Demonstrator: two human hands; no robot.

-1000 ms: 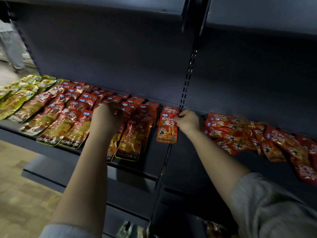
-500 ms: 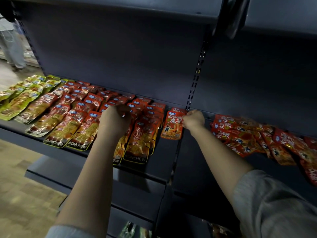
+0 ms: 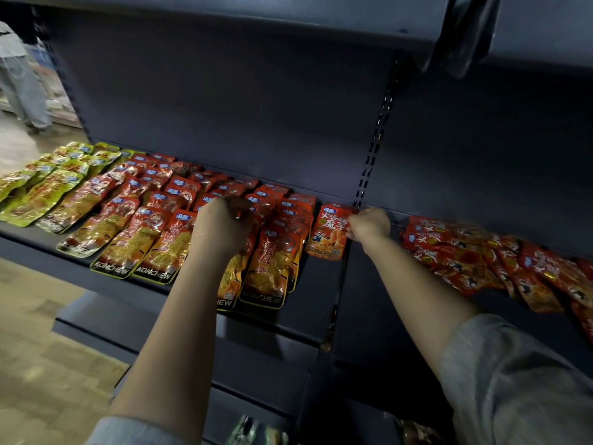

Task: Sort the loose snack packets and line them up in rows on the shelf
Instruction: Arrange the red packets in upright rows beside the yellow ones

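Observation:
Rows of red and orange snack packets (image 3: 150,232) lie flat on the dark shelf (image 3: 308,316), with green packets (image 3: 41,187) at the far left. My left hand (image 3: 224,226) rests curled over the red rows, fingers down on a packet at the row's back. A single red packet (image 3: 329,232) lies at the right end of the rows. My right hand (image 3: 369,224) pinches its upper right edge. A loose heap of red packets (image 3: 500,261) sprawls on the shelf section to the right.
A slotted upright (image 3: 373,146) divides the two shelf sections. A shelf overhangs above and lower shelves hold a few packets (image 3: 253,431). A person (image 3: 19,75) stands in the aisle at the far left.
My right hand has shifted the single red packet slightly toward the back of the shelf. My left hand stays on the rows. The view has swung a little left.

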